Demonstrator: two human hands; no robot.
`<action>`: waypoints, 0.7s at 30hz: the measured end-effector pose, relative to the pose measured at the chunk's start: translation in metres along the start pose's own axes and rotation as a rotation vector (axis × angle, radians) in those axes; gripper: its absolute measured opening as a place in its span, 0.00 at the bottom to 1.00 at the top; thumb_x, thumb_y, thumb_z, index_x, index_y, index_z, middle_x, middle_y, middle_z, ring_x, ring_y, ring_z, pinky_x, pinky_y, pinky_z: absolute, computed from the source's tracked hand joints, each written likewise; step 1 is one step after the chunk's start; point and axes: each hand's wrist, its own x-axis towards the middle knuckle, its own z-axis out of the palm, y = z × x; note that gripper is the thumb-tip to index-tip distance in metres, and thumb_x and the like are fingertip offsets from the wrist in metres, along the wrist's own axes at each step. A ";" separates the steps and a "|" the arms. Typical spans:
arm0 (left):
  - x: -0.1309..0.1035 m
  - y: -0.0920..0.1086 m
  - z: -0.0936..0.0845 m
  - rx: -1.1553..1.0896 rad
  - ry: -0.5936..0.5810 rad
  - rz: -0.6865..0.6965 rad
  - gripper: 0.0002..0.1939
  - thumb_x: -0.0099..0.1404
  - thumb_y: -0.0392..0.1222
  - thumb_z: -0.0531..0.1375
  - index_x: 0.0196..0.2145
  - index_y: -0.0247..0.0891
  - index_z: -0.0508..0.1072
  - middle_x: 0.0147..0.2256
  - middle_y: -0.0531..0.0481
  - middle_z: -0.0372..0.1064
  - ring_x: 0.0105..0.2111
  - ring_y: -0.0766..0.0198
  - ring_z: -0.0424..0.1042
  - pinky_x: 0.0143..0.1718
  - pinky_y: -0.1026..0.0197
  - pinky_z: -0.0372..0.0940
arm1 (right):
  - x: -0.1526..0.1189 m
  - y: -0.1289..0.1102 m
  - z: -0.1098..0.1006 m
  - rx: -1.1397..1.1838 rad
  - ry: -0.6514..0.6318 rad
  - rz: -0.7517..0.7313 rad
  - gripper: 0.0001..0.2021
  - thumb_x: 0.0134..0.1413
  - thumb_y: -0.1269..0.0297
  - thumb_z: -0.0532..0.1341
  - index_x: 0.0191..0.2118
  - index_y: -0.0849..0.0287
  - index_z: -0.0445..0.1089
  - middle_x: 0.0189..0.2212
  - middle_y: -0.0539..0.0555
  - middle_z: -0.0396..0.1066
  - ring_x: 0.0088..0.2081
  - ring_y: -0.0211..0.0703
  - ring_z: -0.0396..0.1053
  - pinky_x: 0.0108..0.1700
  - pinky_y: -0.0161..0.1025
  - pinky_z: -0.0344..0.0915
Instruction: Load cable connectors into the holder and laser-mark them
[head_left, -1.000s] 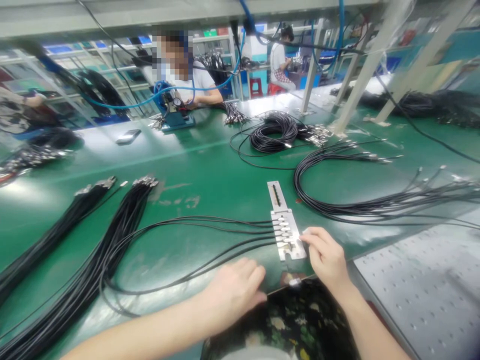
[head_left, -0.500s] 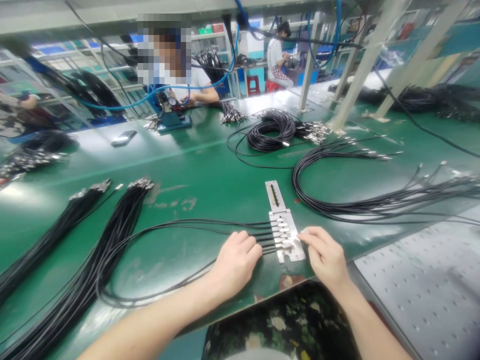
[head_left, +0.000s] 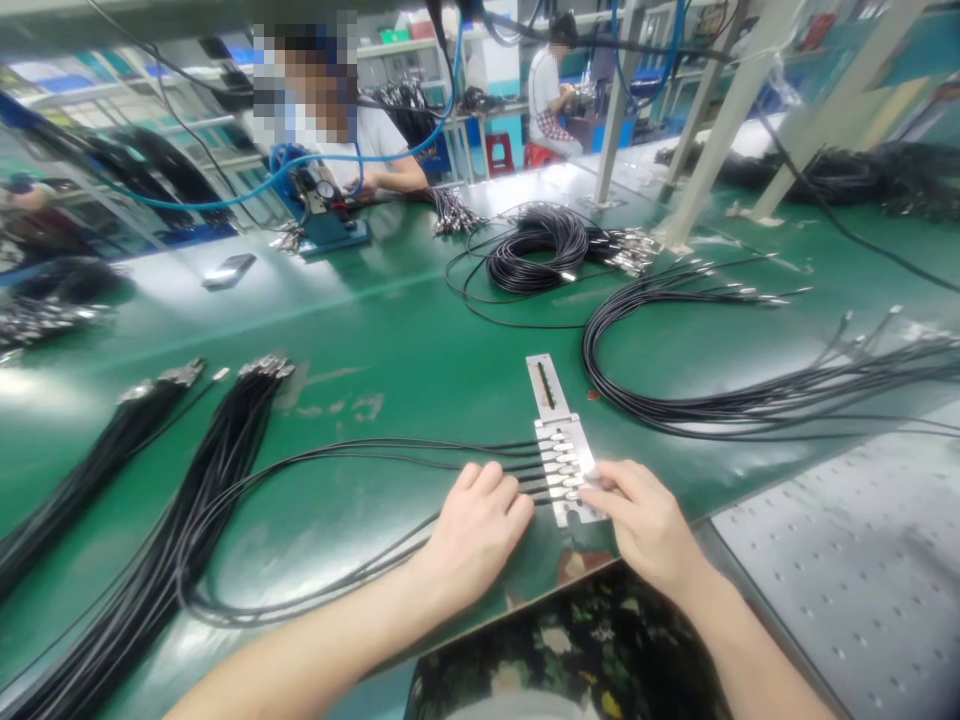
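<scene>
A metal fixture plate point(head_left: 568, 440) lies on the green table, with several black cables point(head_left: 375, 446) running into its slots from the left. Silvery connectors point(head_left: 561, 458) sit side by side in these slots. My left hand point(head_left: 480, 525) rests low over the cables just left of the plate, its fingers curled round the nearest ones; the fingertips are partly hidden. At the plate's right edge, my right hand point(head_left: 646, 520) has its fingers closed at the tip of the lowest connector point(head_left: 573, 495). A hinged flap point(head_left: 550, 386) with a dark slotted strip lies folded out beyond the plate.
Cable bundles point(head_left: 225, 470) lie to the left. Coiled cables point(head_left: 538, 250) and a curved bundle point(head_left: 637, 390) lie behind and right. A perforated metal sheet point(head_left: 847, 570) is at the right. Across the table, a person point(head_left: 382, 150) sits by a small press point(head_left: 326, 215).
My right hand has moved left and slightly down, from the plate's right edge onto the lowest connector tip. My left hand stays on the cables. The camera view has shifted a little.
</scene>
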 end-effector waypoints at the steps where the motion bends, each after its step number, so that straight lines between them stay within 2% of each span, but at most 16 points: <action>1: 0.000 0.001 0.000 -0.006 -0.014 -0.005 0.09 0.65 0.34 0.50 0.27 0.36 0.62 0.26 0.50 0.57 0.30 0.60 0.52 0.31 0.56 0.46 | -0.001 -0.001 0.000 -0.014 -0.014 0.001 0.18 0.51 0.81 0.49 0.39 0.58 0.72 0.40 0.57 0.66 0.37 0.42 0.63 0.37 0.42 0.64; 3: 0.000 0.001 -0.001 -0.029 -0.035 0.015 0.08 0.67 0.35 0.48 0.36 0.36 0.66 0.28 0.50 0.58 0.31 0.60 0.52 0.31 0.56 0.47 | -0.003 -0.003 0.000 -0.025 -0.028 0.015 0.19 0.51 0.82 0.48 0.41 0.58 0.71 0.41 0.58 0.66 0.40 0.44 0.62 0.38 0.43 0.65; 5: 0.000 0.001 -0.002 -0.056 -0.054 0.062 0.13 0.68 0.35 0.46 0.49 0.39 0.63 0.30 0.50 0.59 0.32 0.60 0.53 0.32 0.56 0.47 | -0.005 -0.005 0.000 -0.032 -0.024 0.030 0.19 0.51 0.82 0.48 0.41 0.58 0.71 0.41 0.58 0.66 0.41 0.45 0.62 0.39 0.44 0.65; 7: 0.001 0.001 -0.003 -0.069 -0.076 0.095 0.17 0.68 0.36 0.45 0.54 0.41 0.58 0.31 0.50 0.60 0.32 0.60 0.54 0.33 0.55 0.48 | -0.006 -0.008 0.000 -0.046 -0.016 0.041 0.19 0.51 0.82 0.48 0.41 0.59 0.71 0.42 0.58 0.66 0.41 0.45 0.62 0.40 0.44 0.65; 13: 0.011 0.003 -0.011 -0.050 -0.169 0.100 0.15 0.69 0.39 0.46 0.51 0.40 0.62 0.30 0.49 0.62 0.33 0.60 0.55 0.32 0.55 0.48 | -0.003 -0.009 0.000 -0.071 -0.040 0.040 0.19 0.50 0.83 0.48 0.39 0.60 0.71 0.42 0.58 0.66 0.41 0.46 0.62 0.40 0.44 0.64; 16: 0.017 0.003 -0.016 -0.037 -0.180 0.107 0.14 0.68 0.39 0.46 0.49 0.41 0.63 0.31 0.49 0.63 0.34 0.59 0.57 0.32 0.55 0.48 | -0.003 -0.007 -0.001 -0.055 -0.047 0.059 0.18 0.51 0.82 0.48 0.38 0.58 0.71 0.42 0.57 0.66 0.40 0.45 0.62 0.40 0.44 0.65; 19: 0.021 0.003 -0.015 -0.044 -0.138 0.136 0.13 0.67 0.38 0.48 0.47 0.41 0.65 0.40 0.47 0.65 0.39 0.58 0.58 0.35 0.55 0.50 | -0.005 -0.004 -0.002 -0.033 -0.036 0.091 0.19 0.52 0.80 0.47 0.41 0.57 0.71 0.43 0.57 0.65 0.41 0.43 0.64 0.41 0.43 0.66; 21: 0.023 0.002 -0.012 -0.063 -0.088 0.175 0.14 0.68 0.38 0.47 0.50 0.40 0.62 0.47 0.46 0.62 0.43 0.58 0.58 0.38 0.55 0.51 | -0.008 -0.002 -0.002 -0.022 -0.019 0.108 0.20 0.52 0.80 0.47 0.43 0.57 0.70 0.45 0.58 0.63 0.42 0.42 0.65 0.43 0.42 0.67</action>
